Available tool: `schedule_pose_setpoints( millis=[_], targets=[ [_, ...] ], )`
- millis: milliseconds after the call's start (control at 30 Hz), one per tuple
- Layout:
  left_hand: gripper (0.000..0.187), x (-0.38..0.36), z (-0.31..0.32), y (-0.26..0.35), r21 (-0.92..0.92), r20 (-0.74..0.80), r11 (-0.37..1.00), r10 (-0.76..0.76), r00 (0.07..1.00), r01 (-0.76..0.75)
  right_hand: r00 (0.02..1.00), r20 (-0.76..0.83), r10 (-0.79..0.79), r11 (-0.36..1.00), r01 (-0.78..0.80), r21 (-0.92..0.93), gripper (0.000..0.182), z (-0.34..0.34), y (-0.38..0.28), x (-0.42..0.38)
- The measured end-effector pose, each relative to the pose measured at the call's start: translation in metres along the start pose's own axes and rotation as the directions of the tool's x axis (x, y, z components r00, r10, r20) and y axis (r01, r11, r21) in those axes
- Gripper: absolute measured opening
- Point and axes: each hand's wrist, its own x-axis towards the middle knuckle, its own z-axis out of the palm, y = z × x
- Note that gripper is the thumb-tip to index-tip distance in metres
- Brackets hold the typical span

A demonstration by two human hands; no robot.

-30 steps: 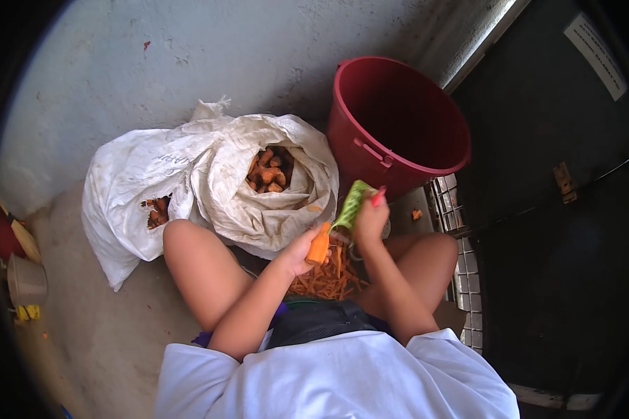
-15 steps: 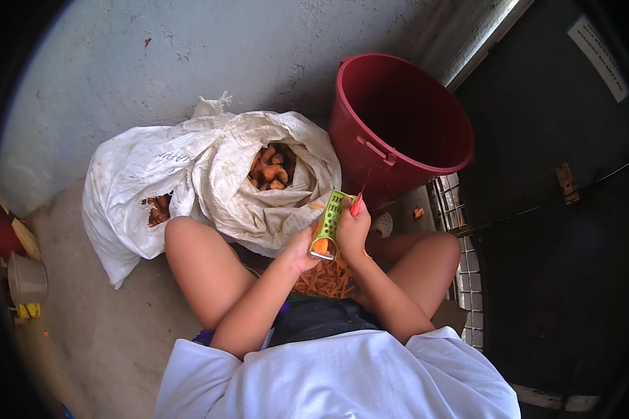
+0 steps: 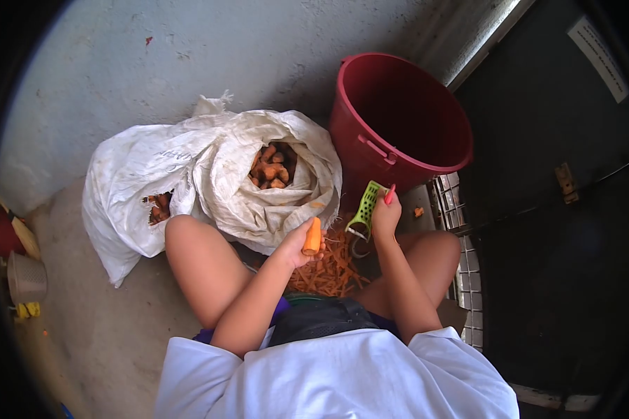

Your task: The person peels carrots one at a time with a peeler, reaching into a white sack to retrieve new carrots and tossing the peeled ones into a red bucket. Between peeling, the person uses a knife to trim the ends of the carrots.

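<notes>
My left hand (image 3: pixel 298 246) is closed around a peeled orange carrot (image 3: pixel 312 237), held between my knees. To its right, my right hand (image 3: pixel 386 216) grips a green peeler (image 3: pixel 365 208) with holes through its flat body, its blade end pointing down. A red handle (image 3: pixel 390 194), perhaps of a small knife, sticks up from the same hand. The peeler and the carrot are apart. Below both hands lies a heap of orange peelings (image 3: pixel 332 269); the container under it is mostly hidden.
A white woven sack (image 3: pixel 220 167) of unpeeled carrots (image 3: pixel 270 166) leans by the wall, with another torn white sack (image 3: pixel 129 174) on its left. Behind my right hand stands a large red tub (image 3: pixel 356 133). A dark door (image 3: pixel 559 265) is at the right, a beige basket (image 3: pixel 28 278) far left.
My hands have separated. The peeler has moved off the carrot to the right in my right hand, while the carrot in my left hand now shows plainly.
</notes>
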Motion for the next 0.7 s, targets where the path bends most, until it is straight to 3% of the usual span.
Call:
schedule_pose_setpoints(
  millis=[67, 100, 133, 200, 300, 600, 700],
  targets=[
    [0.03, 0.006, -0.006, -0.003, 0.078, -0.133, 0.996, -0.03, 0.991, 0.041, 0.978, 0.203, 0.054, 0.995, -0.035, -0.098, 0.018, -0.007, -0.001, -0.01],
    [0.029, 0.005, -0.007, -0.001, 0.21, -0.149, 0.978, 0.024, 0.989, 0.008, 0.95, 0.313, -0.018, 0.991, 0.058, -0.119, 0.013, -0.011, -0.001, -0.018],
    [0.031, 0.005, -0.007, -0.002, 0.422, -0.15, 0.899, 0.196, 0.969, -0.116, 0.888, 0.452, -0.082, 0.937, 0.224, -0.269, 0.013, -0.014, -0.001, -0.021],
    [0.036, -0.001, 0.0, 0.0, 0.768, -0.034, 0.565, 0.505, 0.862, -0.301, 0.776, 0.63, -0.018, 0.895, 0.293, -0.336, 0.017, -0.023, -0.017, -0.036],
    [0.04, -0.006, 0.003, 0.011, 0.949, 0.121, 0.128, 0.697, 0.707, -0.289, 0.699, 0.71, 0.09, 0.871, 0.29, -0.396, 0.02, -0.025, -0.018, -0.046],
    [0.035, -0.037, 0.029, 0.018, 0.865, 0.395, -0.041, 0.67, 0.628, -0.501, 0.632, 0.771, 0.082, 0.936, 0.216, -0.277, 0.022, -0.021, -0.015, -0.051],
    [0.034, -0.041, 0.032, 0.02, 0.748, 0.588, -0.048, 0.512, 0.626, -0.662, 0.666, 0.742, 0.071, 0.904, 0.273, -0.33, 0.022, -0.016, 0.021, -0.045]
  ],
)
